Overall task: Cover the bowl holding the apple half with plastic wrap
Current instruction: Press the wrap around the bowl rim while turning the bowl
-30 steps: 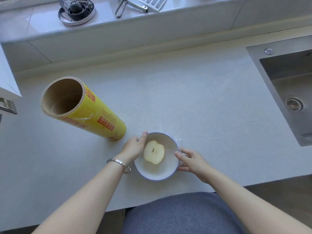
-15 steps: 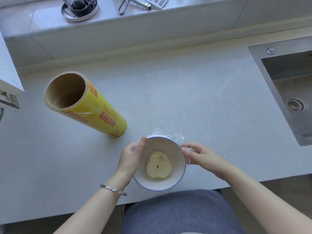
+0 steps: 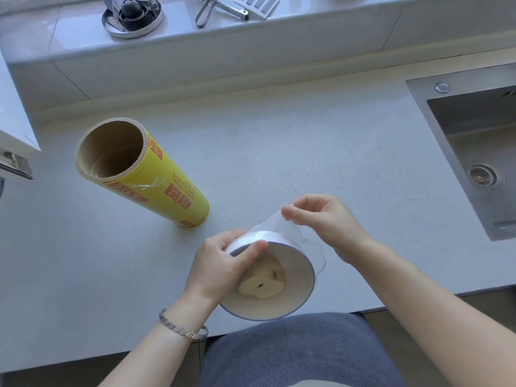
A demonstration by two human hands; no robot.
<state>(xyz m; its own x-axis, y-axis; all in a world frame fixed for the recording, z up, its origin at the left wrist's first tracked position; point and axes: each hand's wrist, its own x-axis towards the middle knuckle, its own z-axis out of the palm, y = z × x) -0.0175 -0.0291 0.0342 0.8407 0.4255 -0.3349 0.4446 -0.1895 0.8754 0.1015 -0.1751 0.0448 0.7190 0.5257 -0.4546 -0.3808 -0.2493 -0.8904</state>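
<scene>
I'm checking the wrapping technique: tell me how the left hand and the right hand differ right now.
The left hand grips the bowl by its rim, thumb over it; the right hand pinches the plastic wrap above the bowl's far side. The left wrist wears a bracelet; the right wrist is bare. Both work at the tilted bowl.

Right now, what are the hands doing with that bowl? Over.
Left hand grips tilted bowl by rim, apple half inside. Right hand pinches plastic wrap at bowl's far side. Nothing in the way; yellow roll lies apart.
</scene>
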